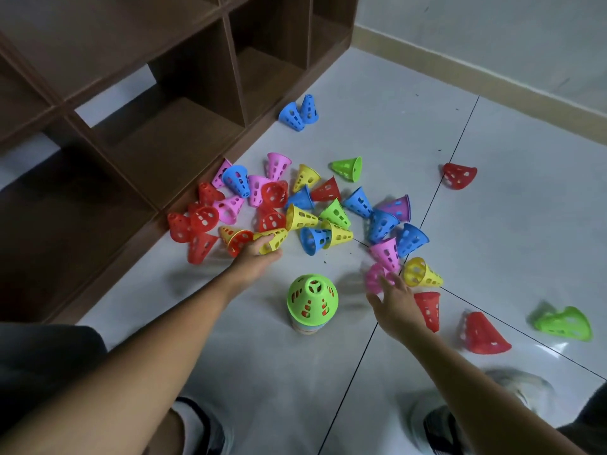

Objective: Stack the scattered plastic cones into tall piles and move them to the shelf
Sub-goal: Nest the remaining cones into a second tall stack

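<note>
Several perforated plastic cones in red, blue, yellow, pink and green lie scattered on the floor. One upright pile (312, 298) with a green cone on top stands between my arms. My left hand (258, 257) grips a yellow cone (275, 239) lying on its side at the near edge of the heap. My right hand (395, 305) is blurred, its fingers spread, with the fingertips at a pink cone (374, 276) to the right of the pile. I cannot tell whether they touch it.
A dark brown cubby shelf (170, 133) stands on the left, and several cones rest against its base. Two blue cones (299, 113) sit farther back. Red cones (483, 333) and a green cone (565, 323) lie at the right. My shoes (440, 425) are at the bottom.
</note>
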The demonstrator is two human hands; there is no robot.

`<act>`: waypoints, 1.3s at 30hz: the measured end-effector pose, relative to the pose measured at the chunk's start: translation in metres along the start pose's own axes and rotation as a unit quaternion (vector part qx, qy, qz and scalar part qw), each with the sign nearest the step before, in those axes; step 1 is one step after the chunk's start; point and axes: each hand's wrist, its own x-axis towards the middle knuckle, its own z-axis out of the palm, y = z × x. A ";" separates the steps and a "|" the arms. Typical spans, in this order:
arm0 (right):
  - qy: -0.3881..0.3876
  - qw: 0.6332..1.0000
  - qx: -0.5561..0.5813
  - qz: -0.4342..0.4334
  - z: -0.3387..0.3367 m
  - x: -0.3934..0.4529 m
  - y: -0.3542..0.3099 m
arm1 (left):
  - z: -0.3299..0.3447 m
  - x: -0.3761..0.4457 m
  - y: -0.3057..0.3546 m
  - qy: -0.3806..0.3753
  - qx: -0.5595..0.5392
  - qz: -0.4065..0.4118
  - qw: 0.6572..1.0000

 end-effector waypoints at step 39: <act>-0.306 0.827 0.418 -0.219 -0.163 -0.086 -0.124 | -0.069 -0.112 0.149 -0.090 -0.288 0.180 0.936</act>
